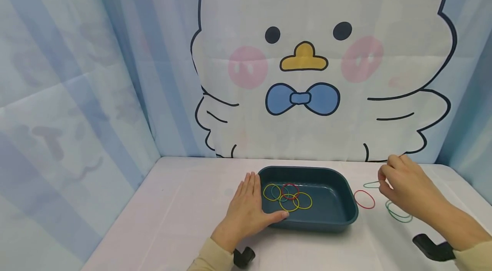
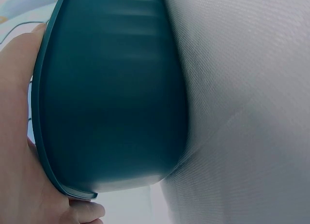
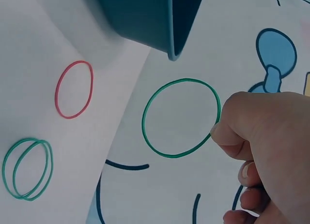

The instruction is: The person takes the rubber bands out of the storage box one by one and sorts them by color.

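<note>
A dark teal tray (image 1: 338,215) sits mid-table with several yellow, red and green rubber bands (image 1: 287,197) in it. My left hand (image 1: 250,207) lies flat with straight fingers against the tray's left rim (image 2: 43,137), the thumb along its near edge. My right hand (image 1: 399,185) is right of the tray and pinches a green rubber band (image 3: 181,117) (image 1: 372,184) between thumb and forefinger, lifted just off the cloth. A red band (image 1: 364,199) (image 3: 73,89) lies on the table beside the tray. Two overlapping green bands (image 1: 399,212) (image 3: 27,169) lie nearer me.
A white cloth (image 1: 173,219) covers the table. A printed backdrop with a cartoon bird (image 1: 307,61) hangs close behind, and blue striped curtains (image 1: 69,91) close in the left side. Black wrist mounts (image 1: 430,247) show at the bottom edge.
</note>
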Demonstrator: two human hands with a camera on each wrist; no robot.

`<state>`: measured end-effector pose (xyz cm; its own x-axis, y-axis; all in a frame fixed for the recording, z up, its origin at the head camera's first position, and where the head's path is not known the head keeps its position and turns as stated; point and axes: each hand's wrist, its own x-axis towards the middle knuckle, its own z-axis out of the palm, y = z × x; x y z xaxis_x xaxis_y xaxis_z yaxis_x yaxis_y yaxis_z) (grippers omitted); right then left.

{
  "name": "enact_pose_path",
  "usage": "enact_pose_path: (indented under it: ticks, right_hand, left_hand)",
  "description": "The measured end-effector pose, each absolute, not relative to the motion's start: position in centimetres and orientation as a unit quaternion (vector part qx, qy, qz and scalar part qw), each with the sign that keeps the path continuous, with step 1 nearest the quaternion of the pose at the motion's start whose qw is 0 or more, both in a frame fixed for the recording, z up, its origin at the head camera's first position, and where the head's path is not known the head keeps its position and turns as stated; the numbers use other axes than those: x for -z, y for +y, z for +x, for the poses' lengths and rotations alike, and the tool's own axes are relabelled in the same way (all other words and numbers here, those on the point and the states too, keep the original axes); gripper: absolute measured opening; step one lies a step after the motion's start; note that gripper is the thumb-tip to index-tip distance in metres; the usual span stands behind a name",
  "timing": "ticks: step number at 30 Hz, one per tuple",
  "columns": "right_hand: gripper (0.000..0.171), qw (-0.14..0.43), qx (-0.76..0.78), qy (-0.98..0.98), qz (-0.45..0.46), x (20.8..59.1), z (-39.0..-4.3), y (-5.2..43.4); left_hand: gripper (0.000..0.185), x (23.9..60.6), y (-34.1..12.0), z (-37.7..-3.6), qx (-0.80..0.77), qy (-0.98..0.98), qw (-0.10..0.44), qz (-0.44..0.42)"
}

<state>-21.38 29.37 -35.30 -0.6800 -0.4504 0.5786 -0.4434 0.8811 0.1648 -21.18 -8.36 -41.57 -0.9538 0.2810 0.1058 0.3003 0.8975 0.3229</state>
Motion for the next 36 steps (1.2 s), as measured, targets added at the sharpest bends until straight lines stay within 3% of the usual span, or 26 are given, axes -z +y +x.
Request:
enact_pose_path:
  ticks: [36]
  right_hand:
    - [0.023,0.259,0.016,-0.957,0.131,40.0,-21.0,34.0]
  left_hand:
    - [0.126,41.7,-8.3,-21.1,0.168,-0.973,0.033,-0.154]
